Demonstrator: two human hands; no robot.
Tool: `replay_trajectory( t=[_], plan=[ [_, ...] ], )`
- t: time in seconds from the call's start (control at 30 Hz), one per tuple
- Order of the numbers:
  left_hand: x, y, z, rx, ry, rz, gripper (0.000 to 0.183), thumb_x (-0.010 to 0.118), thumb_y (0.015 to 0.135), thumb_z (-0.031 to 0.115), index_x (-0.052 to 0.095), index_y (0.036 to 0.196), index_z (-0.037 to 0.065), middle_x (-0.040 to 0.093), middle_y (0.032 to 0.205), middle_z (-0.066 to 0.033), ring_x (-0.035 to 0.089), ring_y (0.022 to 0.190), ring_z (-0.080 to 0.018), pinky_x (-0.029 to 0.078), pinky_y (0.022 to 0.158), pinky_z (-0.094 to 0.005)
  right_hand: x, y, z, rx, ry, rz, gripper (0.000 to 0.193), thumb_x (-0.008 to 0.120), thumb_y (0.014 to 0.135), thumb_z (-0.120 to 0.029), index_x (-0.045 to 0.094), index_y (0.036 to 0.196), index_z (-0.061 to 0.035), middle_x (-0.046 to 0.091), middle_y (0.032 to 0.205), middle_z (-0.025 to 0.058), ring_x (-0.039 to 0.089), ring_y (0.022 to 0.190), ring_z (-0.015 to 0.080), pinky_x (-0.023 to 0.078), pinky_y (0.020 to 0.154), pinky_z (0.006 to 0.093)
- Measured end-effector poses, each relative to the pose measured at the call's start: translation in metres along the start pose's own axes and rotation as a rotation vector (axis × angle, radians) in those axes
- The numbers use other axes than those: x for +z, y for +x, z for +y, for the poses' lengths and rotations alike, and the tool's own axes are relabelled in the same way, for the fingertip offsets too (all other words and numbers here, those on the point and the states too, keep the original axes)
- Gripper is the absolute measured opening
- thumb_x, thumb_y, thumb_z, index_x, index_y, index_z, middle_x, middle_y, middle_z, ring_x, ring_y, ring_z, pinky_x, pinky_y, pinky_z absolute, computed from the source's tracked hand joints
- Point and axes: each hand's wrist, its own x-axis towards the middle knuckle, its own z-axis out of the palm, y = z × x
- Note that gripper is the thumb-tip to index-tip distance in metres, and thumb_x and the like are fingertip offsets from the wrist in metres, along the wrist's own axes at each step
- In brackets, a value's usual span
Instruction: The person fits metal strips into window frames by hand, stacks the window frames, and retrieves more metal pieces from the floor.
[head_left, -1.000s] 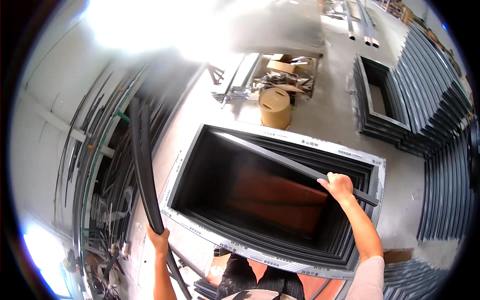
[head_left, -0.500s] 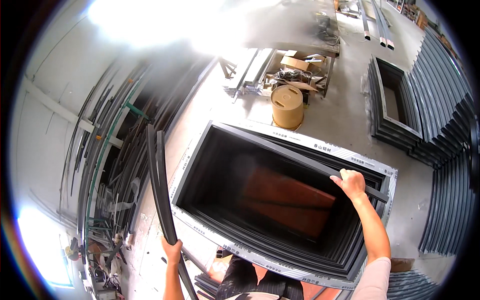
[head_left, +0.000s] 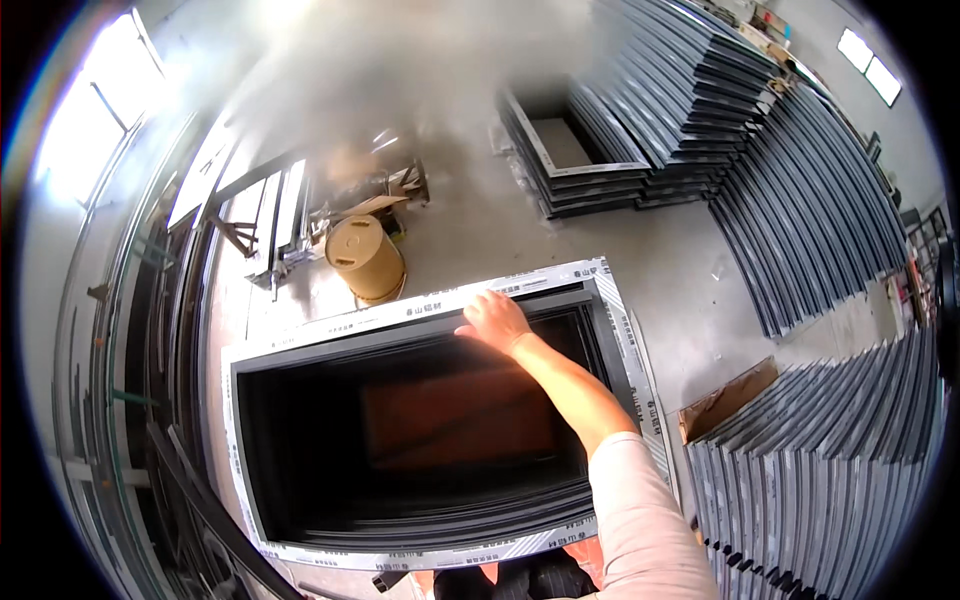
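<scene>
A rectangular dark frame (head_left: 640,385), its top face covered in printed white film, lies on a stack of similar frames in front of me. My right hand (head_left: 493,322) reaches over the opening to the far side. Its fingers are curled over a long dark profile strip (head_left: 380,343), which lies along the inner edge of the far rail. More long dark strips (head_left: 222,522) slant up from the lower left, beside the frame. My left hand is out of view. Through the opening a reddish-brown surface (head_left: 460,415) shows at the bottom.
A tan bucket (head_left: 366,258) stands beyond the far rail. Further right are stacked frames (head_left: 580,170) and tall rows of dark frames (head_left: 810,210). More film-wrapped frames (head_left: 810,500) stand close on the right. A rack of long profiles (head_left: 130,400) lines the left wall.
My view has swung right. The strip under my right hand, slanted across the frame before, now lies along the far rail. My left hand, which held the long strips, has left the view.
</scene>
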Motion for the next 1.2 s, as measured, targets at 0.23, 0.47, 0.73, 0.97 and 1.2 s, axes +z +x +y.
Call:
replay_trajectory(
  t=[0.23,0.47,0.73,0.97,1.2],
  plan=[
    [0.006,-0.037,0.108,0.075,0.174,0.067,0.051,0.073,0.078,0.015,0.059,0.12,-0.009,0.063,0.113,-0.0213,0.058,0.098,-0.0299,0.047,0.091,-0.0419,0.007,0.0,-0.002,0.019,-0.003,0.058,0.041,0.066,0.079,-0.049,0.062,0.085,-0.0091,0.06,0.094,0.0063,0.056,0.096,0.026,0.047,0.089,0.04],
    [-0.006,-0.038,0.096,0.059,0.222,0.022,0.055,0.069,0.082,0.013,0.051,0.128,-0.011,0.061,0.116,-0.024,0.057,0.1,-0.0301,0.046,0.091,-0.0429,0.01,0.002,-0.004,0.032,0.027,0.055,0.039,0.076,0.07,-0.041,0.06,0.089,-0.0101,0.058,0.094,0.0065,0.055,0.096,0.0263,0.046,0.086,0.0406],
    [-0.004,-0.053,0.13,-0.017,0.242,-0.024,0.056,0.064,0.08,0.01,0.049,0.129,-0.012,0.061,0.117,-0.0237,0.059,0.101,-0.031,0.046,0.092,-0.0419,0.018,0.006,-0.013,0.033,0.004,0.019,0.043,0.074,0.072,-0.046,0.061,0.091,-0.0092,0.059,0.094,0.0075,0.057,0.096,0.0272,0.049,0.083,0.0404],
    [-0.017,0.004,0.026,0.131,0.054,0.146,0.03,0.066,0.068,0.01,0.053,0.094,0.003,0.053,0.064,-0.0042,0.054,0.051,-0.0141,0.045,0.048,-0.03,-0.088,0.006,-0.058,0.111,-0.045,-0.088,0.042,0.072,0.077,-0.048,0.062,0.081,-0.0074,0.06,0.088,0.0087,0.059,0.094,0.0287,0.054,0.076,0.0395],
    [-0.027,0.004,0.066,0.095,0.177,0.045,0.039,0.073,0.062,0.017,0.058,0.095,0.0,0.059,0.078,-0.0108,0.058,0.072,-0.0232,0.048,0.068,-0.0366,-0.2,-0.105,-0.048,0.377,0.115,0.032,0.026,0.075,0.08,-0.024,0.058,0.081,-0.0047,0.058,0.083,0.0128,0.056,0.082,0.035,0.045,0.068,0.0451]
  ],
)
